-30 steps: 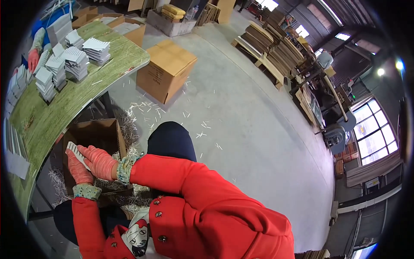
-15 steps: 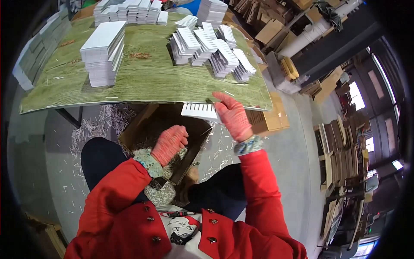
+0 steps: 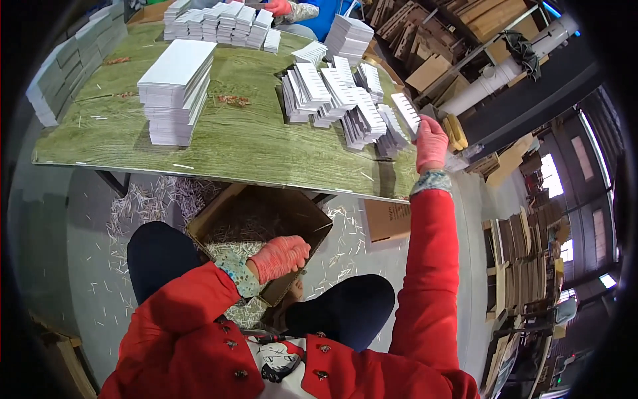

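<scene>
My right hand (image 3: 430, 143), in a pink knitted glove, reaches out over the right end of the table. Pinched in its fingers is one white slotted card (image 3: 406, 112) with a comb-like edge. Just left of it lie several fanned piles of slotted cards (image 3: 362, 123). Closed, with its fingers curled, my left hand (image 3: 282, 258) hangs above an open cardboard box (image 3: 311, 223) below the table edge. Whatever the left fingers may hold is hidden. Thin white paper strips (image 3: 229, 251) lie inside the box.
A tall stack of white cards (image 3: 176, 93) stands on the green wood-grain table (image 3: 252, 143). More stacks line its far and left sides. Another person's gloved hand (image 3: 278, 8) shows at the far edge. Paper scraps litter the floor; a closed carton (image 3: 387, 219) sits under the table's right end.
My right hand has carried the slotted card from the table's front edge up and right, beside the piles. My left hand has shifted slightly right and down. The other person's hand has come into view.
</scene>
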Action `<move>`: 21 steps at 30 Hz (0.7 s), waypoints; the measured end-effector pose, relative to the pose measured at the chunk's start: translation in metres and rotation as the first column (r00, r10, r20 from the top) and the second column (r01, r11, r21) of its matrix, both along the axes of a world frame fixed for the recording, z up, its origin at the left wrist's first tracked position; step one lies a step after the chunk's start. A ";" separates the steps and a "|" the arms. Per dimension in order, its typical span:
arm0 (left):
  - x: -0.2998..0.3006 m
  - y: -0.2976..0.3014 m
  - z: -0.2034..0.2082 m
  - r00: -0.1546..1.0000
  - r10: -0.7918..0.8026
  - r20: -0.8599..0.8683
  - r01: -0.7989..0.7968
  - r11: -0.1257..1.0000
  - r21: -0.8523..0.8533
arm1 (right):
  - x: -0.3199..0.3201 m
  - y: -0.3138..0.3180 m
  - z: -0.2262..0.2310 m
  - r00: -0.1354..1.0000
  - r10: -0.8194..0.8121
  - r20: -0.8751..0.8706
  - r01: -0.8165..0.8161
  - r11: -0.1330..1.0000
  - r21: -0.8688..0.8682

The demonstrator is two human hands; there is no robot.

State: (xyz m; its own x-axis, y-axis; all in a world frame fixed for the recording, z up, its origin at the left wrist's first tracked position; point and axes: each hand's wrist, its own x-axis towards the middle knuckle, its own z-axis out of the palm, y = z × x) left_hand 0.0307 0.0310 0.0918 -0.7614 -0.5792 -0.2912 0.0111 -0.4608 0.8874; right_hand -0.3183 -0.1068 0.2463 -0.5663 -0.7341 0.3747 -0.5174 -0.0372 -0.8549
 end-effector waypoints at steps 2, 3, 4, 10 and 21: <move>0.001 -0.001 -0.003 0.999 -0.007 0.040 0.009 0.999 -0.042 | 0.001 -0.012 -0.013 0.967 -0.087 -0.240 0.116 0.987 0.111; 0.002 -0.002 -0.003 0.999 -0.002 0.042 0.004 0.999 -0.045 | 0.002 -0.017 -0.018 0.869 -0.144 -0.473 0.260 0.947 0.188; 0.003 -0.003 -0.002 0.999 -0.006 0.047 0.008 0.999 -0.039 | 0.003 -0.021 -0.020 0.714 -0.163 -0.681 0.414 0.883 0.223; 0.028 -0.014 -0.016 0.998 0.004 0.063 -0.002 0.999 -0.041 | 0.020 -0.038 -0.025 0.781 -0.150 -0.607 0.418 0.847 0.328; 0.118 -0.009 0.120 0.846 0.467 -0.259 -0.393 0.217 -0.894 | 0.059 0.034 0.018 0.473 -0.396 -0.787 0.367 0.901 -0.233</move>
